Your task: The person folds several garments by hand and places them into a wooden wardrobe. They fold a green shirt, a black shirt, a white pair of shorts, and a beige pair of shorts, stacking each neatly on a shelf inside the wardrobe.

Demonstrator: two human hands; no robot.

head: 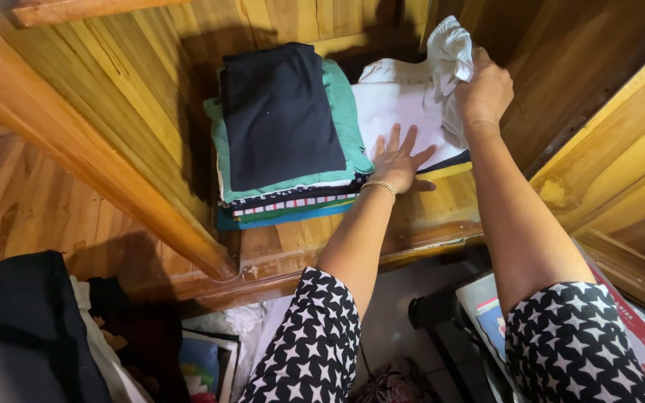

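Where the wooden cupboard point(98, 142) stands open, its shelf point(442, 205) is seen to carry two piles of folded clothes side by side. The larger pile point(285, 186) is set toward the left part of the shelf, close to the front edge; it is topped by a dark folded garment point(278, 112) laid over a green one point(349, 112), with striped and blue layers showing at the pile's front. Just beside it, toward the right and nearer the back wall, a lower pile is found, topped by a white folded garment point(401, 112). Its right rear corner is lifted off the pile as a bunch of pale cloth point(449, 48).

The left hand point(399, 160) is laid flat, fingers spread and open, palm down on the front edge of the white garment, a thin bracelet point(379, 186) at the wrist. The right hand point(484, 93) is closed, the raised pale cloth pinched in its fingers near the shelf's right rear corner. Both sleeves are black with white stars.

Below the shelf's front edge, dark and white clothes point(31, 328) are heaped at the lower left, and printed papers point(640, 336) are seen at the lower right.
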